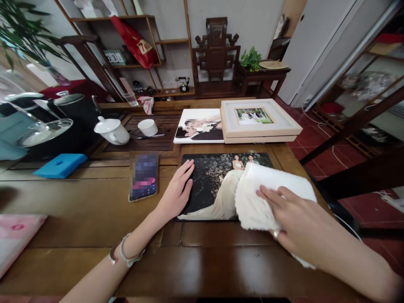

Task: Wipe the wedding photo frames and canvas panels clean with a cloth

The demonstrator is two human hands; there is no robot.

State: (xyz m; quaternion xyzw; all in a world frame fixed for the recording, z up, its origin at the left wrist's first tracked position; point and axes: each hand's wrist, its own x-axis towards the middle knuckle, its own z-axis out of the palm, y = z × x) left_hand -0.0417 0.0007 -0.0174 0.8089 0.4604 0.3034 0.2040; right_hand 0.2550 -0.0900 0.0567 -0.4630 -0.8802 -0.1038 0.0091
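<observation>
A dark wedding photo panel (205, 189) lies flat on the wooden table, showing a couple and a long white gown. My left hand (178, 189) rests on its left edge with the fingers stretched out. Over the panel's right part, my right hand (293, 219) holds a folded white cloth (252, 193) and presses it down; the cloth hides that side of the picture. Just left of my left hand lies a phone (144, 176) with its screen lit.
Behind the panel are a white-edged photo board (198, 136) and stacked pale wood frames (261, 138). A lidded white bowl (112, 131) and small white cup (147, 127) stand on the tea tray (126, 145). A blue block (61, 165) and a pink-white packet (19, 237) lie left.
</observation>
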